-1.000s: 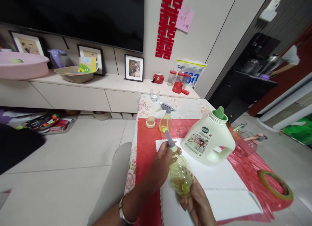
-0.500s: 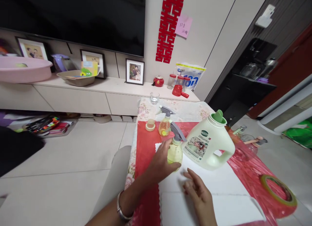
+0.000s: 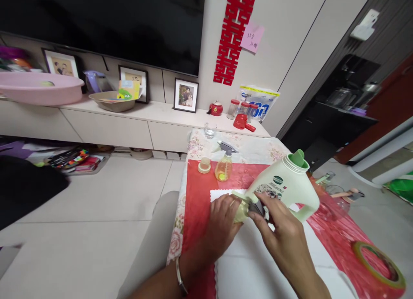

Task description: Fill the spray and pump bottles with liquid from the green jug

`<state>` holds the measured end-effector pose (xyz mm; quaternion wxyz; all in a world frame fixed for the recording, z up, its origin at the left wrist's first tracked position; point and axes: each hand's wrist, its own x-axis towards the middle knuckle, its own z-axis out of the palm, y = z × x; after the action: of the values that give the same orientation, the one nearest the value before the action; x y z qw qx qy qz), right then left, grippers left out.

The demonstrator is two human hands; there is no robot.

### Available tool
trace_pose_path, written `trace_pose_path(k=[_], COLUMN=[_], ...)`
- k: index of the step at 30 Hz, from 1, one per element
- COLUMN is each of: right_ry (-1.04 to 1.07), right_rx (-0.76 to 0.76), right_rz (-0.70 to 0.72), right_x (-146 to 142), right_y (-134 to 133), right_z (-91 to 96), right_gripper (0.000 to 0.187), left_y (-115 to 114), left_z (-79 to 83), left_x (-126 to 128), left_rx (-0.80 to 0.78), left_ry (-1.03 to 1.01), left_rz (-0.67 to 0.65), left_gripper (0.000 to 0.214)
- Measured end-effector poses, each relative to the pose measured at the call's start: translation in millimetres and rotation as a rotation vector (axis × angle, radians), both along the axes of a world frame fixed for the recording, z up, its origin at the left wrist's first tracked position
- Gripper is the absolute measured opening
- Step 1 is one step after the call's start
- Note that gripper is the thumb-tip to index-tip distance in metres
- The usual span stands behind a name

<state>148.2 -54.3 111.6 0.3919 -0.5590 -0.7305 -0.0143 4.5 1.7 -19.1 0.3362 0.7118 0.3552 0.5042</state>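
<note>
My left hand (image 3: 219, 223) is wrapped round the body of a small yellowish spray bottle (image 3: 240, 211) standing on a white mat (image 3: 251, 264). My right hand (image 3: 280, 234) is closed on the bottle's grey trigger head (image 3: 256, 208). A large pale green detergent jug (image 3: 287, 185) with a green cap stands just behind the bottle, touching or nearly touching it. A second spray bottle (image 3: 224, 163) with amber liquid stands farther back on the red cloth (image 3: 196, 200).
A small cream cap (image 3: 204, 165) and a glass (image 3: 210, 130) sit on the table's far part. A roll of green tape (image 3: 379, 258) lies at the right. The TV cabinet (image 3: 129, 127) holds frames, jars and basins. My knee (image 3: 158, 238) is left of the table.
The spray bottle went from tilted in both hands to upright on the mat in my left hand. My right hand let go, then came back and closed on its trigger head.
</note>
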Motion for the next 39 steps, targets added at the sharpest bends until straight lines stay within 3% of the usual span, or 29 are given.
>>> trace_pose_path(k=[4, 8, 11, 16, 24, 27, 39], right_ry=[-0.084, -0.212, -0.320, -0.507, -0.749, -0.792, -0.756], right_rx=[-0.107, -0.197, -0.292, -0.420, -0.554, -0.590, -0.560], right_rz=[0.112, -0.017, -0.132, -0.282, -0.410, -0.430, -0.377], right_x=[-0.6, 1.4, 1.7, -2.1, -3.8, -8.3, -3.2], right_y=[25.7, 51.6, 76.1, 112.6, 143.5, 153.2, 170.3], right_z=[14.4, 35.1, 53.0, 67.3, 63.6, 62.7, 60.4], right_gripper=[0.029, 0.017, 0.009, 0.010, 0.020, 0.037, 0.041], left_y=[1.2, 1.8, 2.8, 5.3, 5.8, 5.9, 6.3], left_z=[-8.6, -13.0, -17.8, -26.4, -20.4, -18.5, -24.8], left_x=[1.9, 7.9, 10.7, 9.7, 7.3, 7.1, 6.0], left_rx=[0.088, 0.130, 0.058, -0.033, -0.085, -0.085, -0.008], left_ry=[0.056, 0.217, 0.395, 0.557, 0.584, 0.593, 0.625], left_rz=[0.151, 0.419, 0.505, 0.460, 0.387, 0.378, 0.399], left_gripper=[0.061, 0.090, 0.086, 0.073, 0.069, 0.068, 0.065])
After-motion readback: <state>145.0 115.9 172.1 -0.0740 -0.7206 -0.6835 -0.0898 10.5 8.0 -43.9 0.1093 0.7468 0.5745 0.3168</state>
